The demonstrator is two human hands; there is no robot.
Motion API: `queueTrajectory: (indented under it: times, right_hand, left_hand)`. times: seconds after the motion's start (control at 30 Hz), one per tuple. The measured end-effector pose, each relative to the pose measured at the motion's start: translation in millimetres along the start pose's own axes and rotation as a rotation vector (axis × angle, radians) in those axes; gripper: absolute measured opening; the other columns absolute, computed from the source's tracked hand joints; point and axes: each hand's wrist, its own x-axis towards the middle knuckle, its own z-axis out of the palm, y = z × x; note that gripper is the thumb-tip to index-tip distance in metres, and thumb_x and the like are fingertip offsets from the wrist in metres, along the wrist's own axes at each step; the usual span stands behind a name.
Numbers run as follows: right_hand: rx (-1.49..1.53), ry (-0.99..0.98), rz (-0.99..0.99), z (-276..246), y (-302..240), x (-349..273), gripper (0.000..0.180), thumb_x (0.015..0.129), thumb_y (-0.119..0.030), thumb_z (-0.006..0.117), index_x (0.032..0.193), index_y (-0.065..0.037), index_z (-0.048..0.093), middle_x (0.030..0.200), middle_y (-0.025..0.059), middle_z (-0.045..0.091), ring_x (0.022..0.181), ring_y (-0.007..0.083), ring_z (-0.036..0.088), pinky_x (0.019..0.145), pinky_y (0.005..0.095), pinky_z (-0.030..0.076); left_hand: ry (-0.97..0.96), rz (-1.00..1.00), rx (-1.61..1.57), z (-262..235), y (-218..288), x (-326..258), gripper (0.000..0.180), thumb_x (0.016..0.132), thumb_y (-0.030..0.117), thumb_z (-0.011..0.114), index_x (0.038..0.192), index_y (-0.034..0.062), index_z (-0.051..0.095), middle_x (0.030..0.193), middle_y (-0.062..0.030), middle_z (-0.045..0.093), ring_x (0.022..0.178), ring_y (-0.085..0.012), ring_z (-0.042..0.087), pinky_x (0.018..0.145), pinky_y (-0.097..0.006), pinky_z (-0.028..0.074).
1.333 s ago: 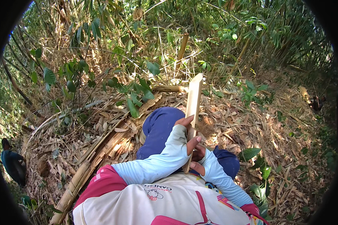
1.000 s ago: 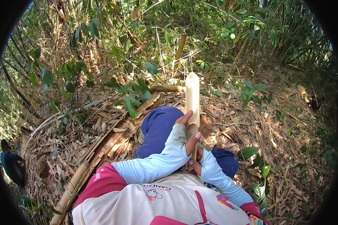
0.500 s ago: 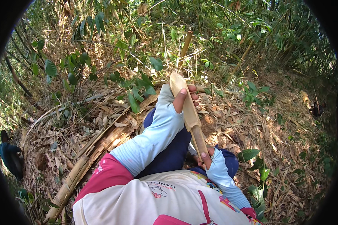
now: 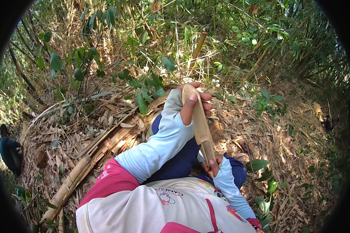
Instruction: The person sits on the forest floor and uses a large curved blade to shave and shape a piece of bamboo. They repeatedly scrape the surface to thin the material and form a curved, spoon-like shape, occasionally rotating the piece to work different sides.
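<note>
A long pale-tan piece of wood or bamboo (image 4: 202, 126), shaped like a paddle, slants in front of my body. Its broad, rounded end points away, and the narrow part runs back toward me. My left hand (image 4: 191, 105) is closed on the broad end, thumb flat on the face and fingers behind it. At the narrow end, my right hand (image 4: 214, 166) grips with the thumb on top; its other fingers are partly hidden. Beside the right hand shows a sliver of something shiny and grey (image 4: 200, 157), mostly hidden by my leg and the piece.
A split bamboo stalk (image 4: 76, 176) lies across the dry leaves to my left. A leafy sapling (image 4: 144, 89) grows just ahead, and a cut stump (image 4: 198, 48) stands beyond. Another person (image 4: 9, 150) is at the far left edge. Dense bamboo surrounds the litter-covered ground.
The broad end of the piece has come slightly nearer and tilted, with my left fingers showing more behind it. My right hand keeps its grip. The view has shifted a little.
</note>
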Motion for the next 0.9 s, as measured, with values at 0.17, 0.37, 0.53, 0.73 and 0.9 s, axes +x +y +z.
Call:
queueTrajectory:
  times: [0.17, 0.37, 0.53, 0.73, 0.9]
  right_hand:
    - [0.014, 0.0, 0.0, 2.1, 5.4, 2.2, 0.024, 0.099, -0.022, 0.055, 0.096, 0.001, 0.061, 0.081, 0.0057, 0.065, 0.07, 0.0087, 0.059, 0.064, 0.0242, 0.048]
    - [0.018, 0.001, 0.009, 2.4, 10.5, 3.0, 0.023, 0.098, -0.021, 0.055, 0.097, 0.002, 0.061, 0.081, 0.0053, 0.065, 0.071, 0.0087, 0.059, 0.065, 0.0239, 0.048]
    - [-0.053, -0.008, 0.022, 3.9, 4.7, 2.2, 0.024, 0.098, -0.021, 0.055, 0.097, 0.002, 0.061, 0.079, 0.0057, 0.066, 0.068, 0.0087, 0.058, 0.064, 0.024, 0.048]
    - [-0.039, -0.036, 0.068, 3.6, 0.7, -0.6, 0.027, 0.099, -0.023, 0.054, 0.097, 0.003, 0.062, 0.076, 0.006, 0.066, 0.065, 0.0084, 0.057, 0.061, 0.0239, 0.047]
    - [-0.009, -0.071, 0.107, 4.0, -7.0, -1.3, 0.03, 0.1, -0.026, 0.053, 0.097, 0.003, 0.062, 0.074, 0.0058, 0.065, 0.062, 0.0078, 0.056, 0.058, 0.0231, 0.046]
  left_hand:
    - [-0.02, -0.003, -0.018, -4.5, 0.2, -4.8, 0.041, 0.099, 0.027, 0.055, 0.123, -0.0031, 0.043, 0.096, -0.0143, 0.062, 0.081, -0.0194, 0.064, 0.076, -0.035, 0.056]
    - [0.022, -0.063, -0.007, -9.0, 2.5, -5.1, 0.045, 0.097, 0.04, 0.056, 0.112, -0.0012, 0.047, 0.09, -0.0152, 0.063, 0.077, -0.0207, 0.065, 0.073, -0.035, 0.056]
    - [0.101, -0.172, -0.084, -18.3, 0.4, 5.1, 0.051, 0.097, 0.051, 0.049, 0.11, 0.0013, 0.051, 0.086, -0.0156, 0.064, 0.071, -0.0246, 0.065, 0.067, -0.04, 0.057]
    - [0.098, -0.159, -0.043, -20.1, -5.9, 12.5, 0.066, 0.093, 0.062, 0.047, 0.117, 0.0003, 0.048, 0.091, -0.0169, 0.063, 0.075, -0.0252, 0.064, 0.068, -0.041, 0.057]
    - [0.078, -0.153, -0.045, -22.2, -13.9, 14.6, 0.071, 0.092, 0.064, 0.047, 0.123, -0.0001, 0.044, 0.092, -0.0156, 0.061, 0.076, -0.0241, 0.064, 0.068, -0.04, 0.057]
